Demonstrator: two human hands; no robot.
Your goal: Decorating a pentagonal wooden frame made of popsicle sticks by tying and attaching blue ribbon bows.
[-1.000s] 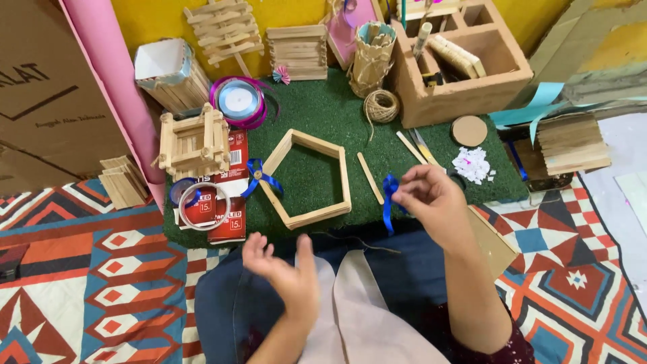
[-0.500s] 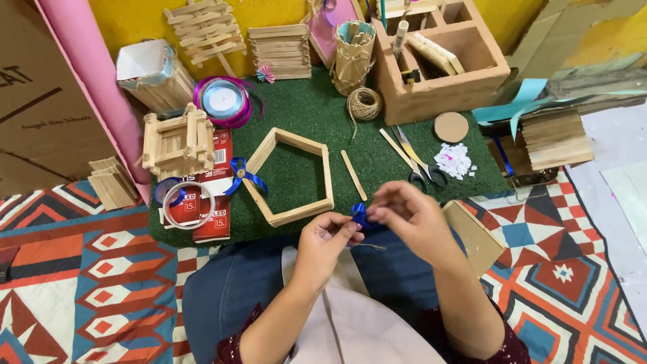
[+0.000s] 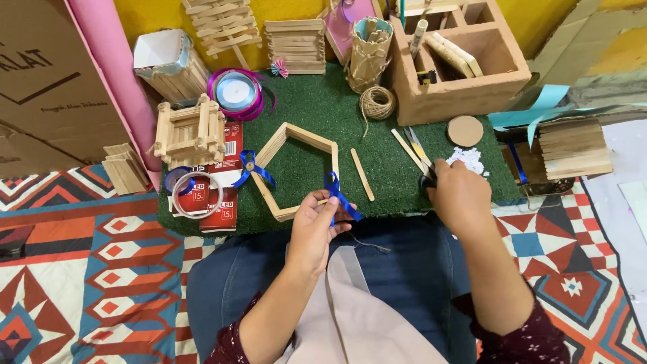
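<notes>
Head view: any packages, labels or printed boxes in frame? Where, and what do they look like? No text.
Red printed package: flat, on the green mat's left edge, red with white patches, under a tape ring.
Brown cardboard box: large, top left, dark print on its side.
Left hand holds a blue ribbon bow in front of the mat.
No screens in view.

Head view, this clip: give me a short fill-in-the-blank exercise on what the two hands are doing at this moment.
1. The left hand pinches a small bow of ____ ribbon.
2. The right hand rests on the black handles of the ____ at the mat's front edge.
3. The pentagon frame of flat wooden sticks lies on a ____ mat.

Missing words: blue; scissors; green
</notes>
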